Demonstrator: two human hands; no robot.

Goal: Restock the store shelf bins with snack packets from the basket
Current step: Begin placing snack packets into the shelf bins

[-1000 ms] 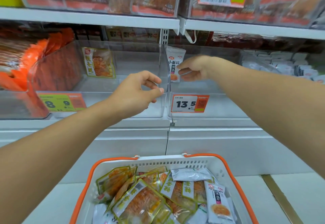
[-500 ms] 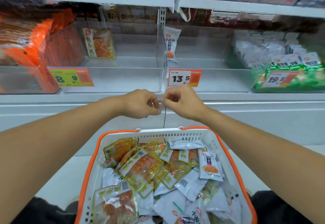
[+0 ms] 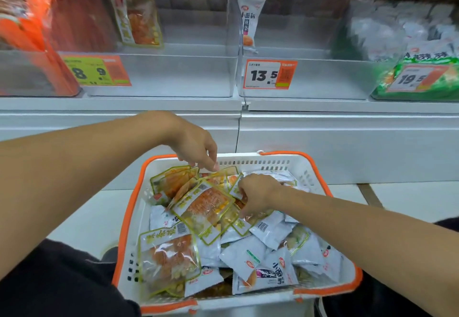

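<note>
Two clear bins on the far shelf (image 3: 173, 104), the left bin (image 3: 159, 75) and the right bin (image 3: 305, 78), each hold one packet. The basket (image 3: 320, 175) sits near, full of mixed packets. Sort by type first: yellow-edged packets (image 3: 206, 207) to the left bin. The left hand (image 3: 196, 147) hangs, fingers loose, grasping nothing. The right hand (image 3: 255, 196) digs in; grip cannot be judged

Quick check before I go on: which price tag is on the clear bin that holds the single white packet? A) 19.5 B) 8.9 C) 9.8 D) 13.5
D: the white packet leans upright at the left wall of the clear bin whose front carries the 13.5 tag.
</note>
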